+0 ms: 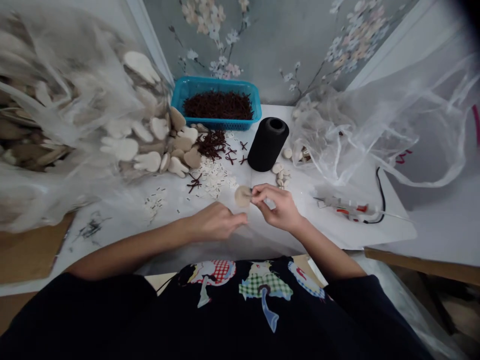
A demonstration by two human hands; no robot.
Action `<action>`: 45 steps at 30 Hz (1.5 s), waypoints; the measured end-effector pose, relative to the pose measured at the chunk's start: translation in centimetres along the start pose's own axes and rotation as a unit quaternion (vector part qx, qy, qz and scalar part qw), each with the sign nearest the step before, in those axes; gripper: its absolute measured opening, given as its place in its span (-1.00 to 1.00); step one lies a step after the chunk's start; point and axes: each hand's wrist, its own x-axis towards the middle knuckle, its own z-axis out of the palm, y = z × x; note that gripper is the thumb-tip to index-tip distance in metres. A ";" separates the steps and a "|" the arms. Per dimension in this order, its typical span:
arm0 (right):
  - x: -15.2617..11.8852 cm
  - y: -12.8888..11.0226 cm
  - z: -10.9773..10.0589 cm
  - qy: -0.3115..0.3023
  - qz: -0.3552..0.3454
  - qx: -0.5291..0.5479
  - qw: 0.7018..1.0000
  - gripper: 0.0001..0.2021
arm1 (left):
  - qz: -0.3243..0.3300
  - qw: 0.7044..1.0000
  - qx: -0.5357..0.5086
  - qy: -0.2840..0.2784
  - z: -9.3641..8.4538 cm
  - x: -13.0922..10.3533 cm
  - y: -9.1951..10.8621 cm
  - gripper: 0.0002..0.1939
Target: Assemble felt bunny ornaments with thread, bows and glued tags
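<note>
A round beige felt piece [242,196], slightly blurred, shows at the fingertips of my right hand [276,206]. That hand is closed in a pinch at the piece's right edge, with a small dark bit beside the fingertips. My left hand [215,221] is closed just below and left of it, thumb pointing right; what its curled fingers hold, if anything, is hidden. Beyond the hands lie a scatter of small white pieces [215,180] with dark marks and several dark brown bows [212,145]. Small rounded pale pieces [281,175] lie past my right hand.
A blue basket [255,107] of brown bows stands at the back beside a black cylinder [267,145]. Rabbit-shaped felt pieces [148,161] spill from a clear bag [86,65] at left. Another clear bag [337,135] and a glue gun [348,207] with its cord are at right.
</note>
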 end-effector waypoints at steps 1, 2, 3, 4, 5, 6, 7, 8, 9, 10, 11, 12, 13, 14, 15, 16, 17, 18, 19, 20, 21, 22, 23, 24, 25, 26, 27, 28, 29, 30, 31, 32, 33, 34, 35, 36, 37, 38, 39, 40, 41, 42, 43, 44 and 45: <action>-0.1 0.1 0.2 -0.024 -0.008 -0.007 1.000 -0.85 | 0.013 1.000 0.025 0.010 -0.3 -0.4 0.4 -0.71; -0.3 0.2 0.4 -0.049 -0.020 -0.009 0.999 -0.85 | 0.022 0.999 0.035 0.021 -0.9 -0.5 0.6 -0.70; -0.4 0.1 0.5 -0.073 -0.035 -0.004 0.997 -0.84 | 0.022 0.999 0.030 0.031 -1.7 -0.3 0.6 -0.69; -0.5 0.0 0.6 -0.091 -0.049 0.007 0.995 -0.84 | 0.012 0.999 0.010 0.038 -2.5 0.1 0.4 -0.70; -0.6 -0.2 0.5 -0.099 -0.060 0.024 0.993 -0.84 | -0.005 0.999 -0.022 0.038 -3.2 0.7 0.0 -0.71; -0.5 -0.4 0.4 -0.095 -0.067 0.044 0.992 -0.84 | -0.027 0.997 -0.058 0.029 -3.6 1.4 -0.5 -0.72; -0.5 -0.6 0.2 -0.081 -0.069 0.063 0.992 -0.84 | -0.046 0.994 -0.093 0.013 -3.7 2.1 -1.0 -0.74; -0.4 -0.7 0.0 -0.060 -0.063 0.077 0.993 -0.84 | -0.055 0.992 -0.118 -0.006 -3.5 2.6 -1.3 -0.75; -0.3 -0.8 -0.1 -0.035 -0.050 0.087 0.994 -0.85 | -0.057 0.990 -0.125 -0.021 -2.9 2.9 -1.4 -0.75; -0.3 -0.8 -0.2 -0.012 -0.032 0.093 0.995 -0.86 | -0.053 0.992 -0.111 -0.028 -2.1 3.0 -1.4 -0.74; -0.2 -0.7 -0.3 0.005 -0.010 0.096 0.995 -0.86 | -0.048 0.995 -0.080 -0.023 -1.2 2.7 -1.1 -0.73; -0.2 -0.5 -0.2 0.018 0.014 0.095 0.995 -0.87 | -0.044 0.998 -0.037 -0.013 -0.4 2.2 -0.7 -0.71; -0.3 -0.3 -0.1 0.025 0.038 0.090 0.995 -0.88 | -0.041 0.999 0.006 -0.002 0.4 1.6 -0.1 -0.70; -0.4 -0.1 0.1 0.028 0.058 0.085 0.994 -0.88 | -0.037 0.998 0.045 0.005 0.9 0.9 0.4 -0.68; -0.6 0.2 0.3 0.024 0.073 0.078 0.994 -0.87 | -0.033 0.997 0.075 0.010 1.1 0.3 0.9 -0.67; -0.8 0.3 0.5 0.014 0.082 0.071 0.994 -0.87 | -0.023 0.995 0.097 0.011 1.1 -0.1 1.3 -0.66; -1.0 0.5 0.8 -0.003 0.083 0.067 0.994 -0.86 | -0.013 0.994 0.112 0.011 0.8 -0.3 1.6 -0.66; -1.2 0.5 1.0 -0.024 0.075 0.065 0.995 -0.85 | -0.008 0.993 0.119 0.011 0.3 -0.3 1.7 -0.67; -1.3 0.5 1.1 -0.044 0.063 0.066 0.995 -0.85 | -0.009 0.993 0.115 0.011 -0.2 -0.1 1.6 -0.67; -1.4 0.4 1.1 -0.062 0.050 0.069 0.994 -0.85 | -0.015 0.995 0.098 0.010 -0.9 0.4 1.3 -0.69; -1.5 0.2 1.0 -0.074 0.039 0.076 0.994 -0.85 | -0.028 0.997 0.069 0.008 -1.5 1.0 0.8 -0.71; -1.5 0.0 0.8 -0.081 0.032 0.088 0.992 -0.85 | -0.047 0.999 0.026 0.004 -2.0 1.7 0.2 -0.72; -1.5 -0.1 0.5 -0.083 0.028 0.102 0.991 -0.86 | -0.066 0.997 -0.027 -0.002 -2.4 2.3 -0.4 -0.72; -1.4 -0.3 0.2 -0.079 0.027 0.117 0.990 -0.86 | -0.078 0.993 -0.087 -0.015 -2.6 2.9 -0.9 -0.71; -1.4 -0.4 -0.1 -0.070 0.028 0.132 0.988 -0.87 | -0.084 0.985 -0.145 -0.032 -2.7 3.3 -1.3 -0.70; -1.4 -0.5 -0.3 -0.056 0.033 0.145 0.987 -0.87 | -0.086 0.976 -0.195 -0.051 -2.5 3.5 -1.5 -0.68; -1.5 -0.6 -0.5 -0.037 0.046 0.157 0.986 -0.88 | -0.085 0.967 -0.231 -0.062 -2.2 3.5 -1.5 -0.67; -1.5 -0.5 -0.5 -0.015 0.068 0.169 0.983 -0.89 | -0.086 0.963 -0.248 -0.060 -1.6 3.3 -1.3 -0.66; -1.7 -0.4 -0.3 0.006 0.096 0.181 0.979 -0.91 | -0.086 0.964 -0.246 -0.046 -1.0 2.9 -0.9 -0.65; -1.9 -0.3 -0.1 0.027 0.128 0.192 0.973 -0.92 | -0.083 0.971 -0.224 -0.019 -0.4 2.4 -0.3 -0.65; -2.0 -0.1 0.3 0.045 0.160 0.203 0.965 -0.92 | -0.076 0.980 -0.181 0.017 0.3 1.7 0.3 -0.65; -2.2 0.0 0.7 0.056 0.186 0.211 0.958 -0.91 | -0.059 0.989 -0.124 0.053 0.8 1.1 0.9 -0.67; -2.4 0.2 1.2 0.061 0.204 0.217 0.953 -0.90 | -0.035 0.994 -0.058 0.083 1.2 0.4 1.6 -0.68; -2.5 0.3 1.6 0.060 0.216 0.219 0.950 -0.89 | -0.010 0.995 0.009 0.104 1.4 -0.1 2.2 -0.70; -2.7 0.4 1.9 0.053 0.221 0.217 0.949 -0.89 | 0.012 0.991 0.069 0.116 1.6 -0.6 2.6 -0.72; -2.8 0.5 2.1 0.042 0.220 0.212 0.951 -0.89 | 0.024 0.986 0.117 0.118 1.5 -1.0 3.0 -0.73; -2.9 0.5 2.3 0.025 0.211 0.203 0.956 -0.90 | 0.031 0.982 0.149 0.114 1.5 -1.2 3.2 -0.75; -3.0 0.4 2.4 0.005 0.196 0.191 0.962 -0.89 | 0.035 0.980 0.165 0.107 1.3 -1.4 3.3 -0.77; -3.2 0.4 2.4 -0.017 0.178 0.177 0.968 -0.88 | 0.036 0.979 0.172 0.101 1.2 -1.5 3.2 -0.79; -3.3 0.4 2.3 -0.039 0.158 0.165 0.973 -0.88 | 0.038 0.980 0.172 0.096 1.1 -1.5 3.1 -0.82; -3.5 0.4 2.3 -0.059 0.141 0.155 0.976 -0.88 | 0.039 0.981 0.168 0.093 1.0 -1.4 2.9 -0.84; -3.7 0.4 2.2 -0.074 0.127 0.147 0.978 -0.89 | 0.037 0.982 0.162 0.089 1.0 -1.1 2.6 -0.84; -3.9 0.6 2.1 -0.083 0.118 0.140 0.980 -0.90 | 0.034 0.985 0.151 0.082 1.0 -0.7 2.2 -0.83; -4.1 0.8 2.1 -0.084 0.114 0.134 0.981 -0.91 | 0.028 0.988 0.134 0.071 1.0 -0.2 1.7 -0.81; -4.3 1.0 2.1 -0.082 0.114 0.125 0.982 -0.92 | 0.022 0.991 0.114 0.063 1.1 0.5 1.2 -0.79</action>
